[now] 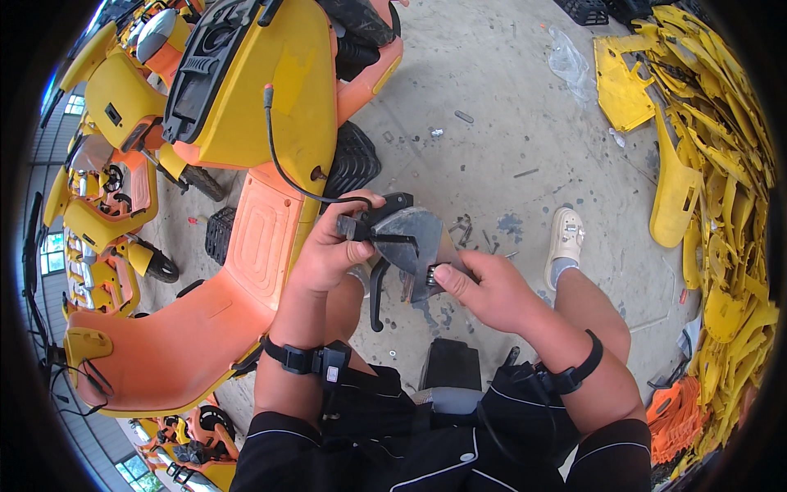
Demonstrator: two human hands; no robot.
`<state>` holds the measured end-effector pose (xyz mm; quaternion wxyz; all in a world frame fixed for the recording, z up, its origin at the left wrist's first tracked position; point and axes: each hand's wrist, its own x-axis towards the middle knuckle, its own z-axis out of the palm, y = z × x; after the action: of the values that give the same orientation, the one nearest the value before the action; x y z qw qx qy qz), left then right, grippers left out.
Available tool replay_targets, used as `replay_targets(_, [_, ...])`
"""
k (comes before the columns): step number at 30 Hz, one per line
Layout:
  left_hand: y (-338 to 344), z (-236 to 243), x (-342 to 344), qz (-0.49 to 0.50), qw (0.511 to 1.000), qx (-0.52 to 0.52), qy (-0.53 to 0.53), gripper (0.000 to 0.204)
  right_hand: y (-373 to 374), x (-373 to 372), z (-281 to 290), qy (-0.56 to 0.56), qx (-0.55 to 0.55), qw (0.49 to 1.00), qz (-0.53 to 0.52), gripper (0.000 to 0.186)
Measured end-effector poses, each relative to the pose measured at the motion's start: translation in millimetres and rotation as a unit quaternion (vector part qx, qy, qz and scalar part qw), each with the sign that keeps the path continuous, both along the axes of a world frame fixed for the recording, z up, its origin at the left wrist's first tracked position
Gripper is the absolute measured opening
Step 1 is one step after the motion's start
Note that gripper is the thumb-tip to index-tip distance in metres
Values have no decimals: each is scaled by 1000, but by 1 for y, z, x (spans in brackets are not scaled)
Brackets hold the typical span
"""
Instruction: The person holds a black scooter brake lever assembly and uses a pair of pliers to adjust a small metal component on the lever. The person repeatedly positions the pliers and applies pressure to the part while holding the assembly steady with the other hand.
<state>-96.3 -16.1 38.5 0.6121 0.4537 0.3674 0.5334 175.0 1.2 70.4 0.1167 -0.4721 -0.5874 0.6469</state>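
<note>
My left hand (pixel 348 250) grips a grey-and-black assembly (pixel 403 225) with a curved plate and a black lever (pixel 378 291) hanging below it. My right hand (pixel 484 287) holds its right side, thumb on a small dark fitting (pixel 430 275). A black cable (pixel 294 182) runs from beside my left fingers up across the yellow body panel (pixel 234 115) of a scooter, ending in a plug. The scooter's orange footboard (pixel 261 230) is just left of my hands. Small metal pieces (pixel 463 230) lie on the concrete floor beyond the assembly.
More yellow and orange scooters (pixel 111 221) line the left. A pile of yellow panels (pixel 713 164) and orange ones (pixel 672 410) is at the right. A clear plastic bag (pixel 570 66) lies farther ahead. A black object (pixel 449 365) is between my legs.
</note>
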Motion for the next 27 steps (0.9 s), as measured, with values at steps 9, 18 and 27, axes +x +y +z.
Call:
replay_targets(9, [4,4,3,-3,1000,-22,-6,57,1,-1,-1,-19,-38,999,-8,70])
replay_targets(18, [2,13,6,8,998,-39,43,59,0,2,-5,-4,-57,998,-20,69])
replay_targets(27, [6,38,10,-53,988,-136,-46,61,9,14,-8,38,-71,996,28,55])
